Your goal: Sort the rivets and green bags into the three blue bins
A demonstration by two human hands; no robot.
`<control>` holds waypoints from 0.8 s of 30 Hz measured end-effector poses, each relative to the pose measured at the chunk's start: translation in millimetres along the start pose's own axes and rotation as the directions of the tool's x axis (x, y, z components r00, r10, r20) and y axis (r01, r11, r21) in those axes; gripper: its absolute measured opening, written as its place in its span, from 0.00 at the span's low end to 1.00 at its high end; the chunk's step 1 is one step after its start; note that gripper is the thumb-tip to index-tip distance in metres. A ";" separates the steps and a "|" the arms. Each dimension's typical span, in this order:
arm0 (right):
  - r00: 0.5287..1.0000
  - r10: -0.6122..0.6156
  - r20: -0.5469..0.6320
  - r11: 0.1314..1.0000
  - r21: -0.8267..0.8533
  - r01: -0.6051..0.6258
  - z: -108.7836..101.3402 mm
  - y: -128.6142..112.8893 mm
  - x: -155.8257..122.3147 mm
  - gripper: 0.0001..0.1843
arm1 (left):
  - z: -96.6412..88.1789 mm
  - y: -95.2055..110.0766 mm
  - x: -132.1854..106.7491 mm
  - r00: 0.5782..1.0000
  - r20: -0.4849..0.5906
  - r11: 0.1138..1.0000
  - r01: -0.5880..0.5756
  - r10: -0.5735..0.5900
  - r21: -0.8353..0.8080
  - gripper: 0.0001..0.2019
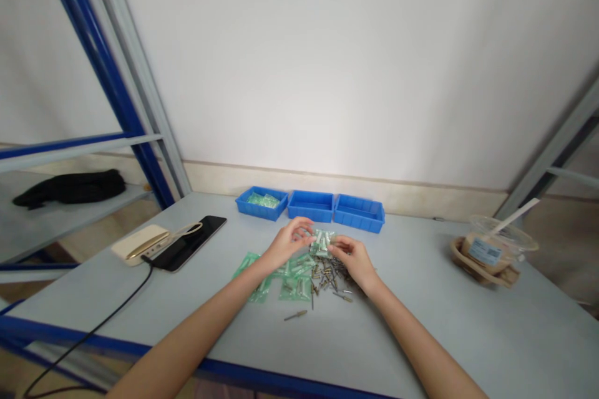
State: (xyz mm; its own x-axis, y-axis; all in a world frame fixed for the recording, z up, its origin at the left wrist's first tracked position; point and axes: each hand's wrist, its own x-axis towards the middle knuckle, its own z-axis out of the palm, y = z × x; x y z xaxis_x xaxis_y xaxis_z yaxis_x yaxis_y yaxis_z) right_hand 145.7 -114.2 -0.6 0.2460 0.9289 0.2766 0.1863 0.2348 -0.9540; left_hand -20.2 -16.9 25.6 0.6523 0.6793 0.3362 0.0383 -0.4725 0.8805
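Right in the middle of the worktop (421,324), the left hand (286,244) and the right hand (353,260) are both closed on a small clear bag (322,243), fingers pinching it from either side, just above a loose heap of metal rivets (330,277). Spread to the left of that heap, and partly mixed into it, are green-tinted plastic bags (294,282). One stray rivet (296,315) lies apart, out toward the near edge. Behind the hands, three blue trays sit in a row: the left tray (246,202) holds a few bags (263,201), while the middle tray (311,206) and right tray (359,214) stand beside it.

Here's the danger: that pinch is on slick plastic, so one slip and the bag drops into the heap, where it could knock rivets apart and send them rolling. A rivet that rolls far enough could go over the worktop edge. With bags and rivets this tangled, a careless sweep of a wrist could also drag bags along and spill more metal. Over on the left, the black cable (110,302) trails off the edge from a black tablet (189,243), so a snag there could pull the tablet sideways.
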 end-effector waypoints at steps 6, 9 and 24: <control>1.000 -0.006 -0.030 0.999 0.036 0.007 0.0 1.3 -0.1 0.12 | 1.7 -2.1 -0.8 0.994 0.078 0.984 0.061 -0.075 0.169 0.13; 1.000 -0.021 -0.014 1.000 0.023 0.021 -1.3 -0.8 -1.0 0.12 | 5.8 0.0 -3.2 0.998 0.058 0.980 0.015 -0.027 0.200 0.11; 0.997 0.062 0.042 0.994 0.090 -0.066 -1.4 -4.3 -0.7 0.19 | 4.6 8.6 -5.3 0.998 0.055 0.994 0.003 -0.009 0.113 0.16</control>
State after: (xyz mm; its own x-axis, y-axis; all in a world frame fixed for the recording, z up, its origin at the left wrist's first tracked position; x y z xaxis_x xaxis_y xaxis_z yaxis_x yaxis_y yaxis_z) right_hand 146.1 -116.2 3.5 0.2167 0.9530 0.2117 0.0834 0.1980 -0.9767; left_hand -19.9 -27.1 29.8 0.6928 0.6514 0.3093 0.1249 -0.5309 0.8382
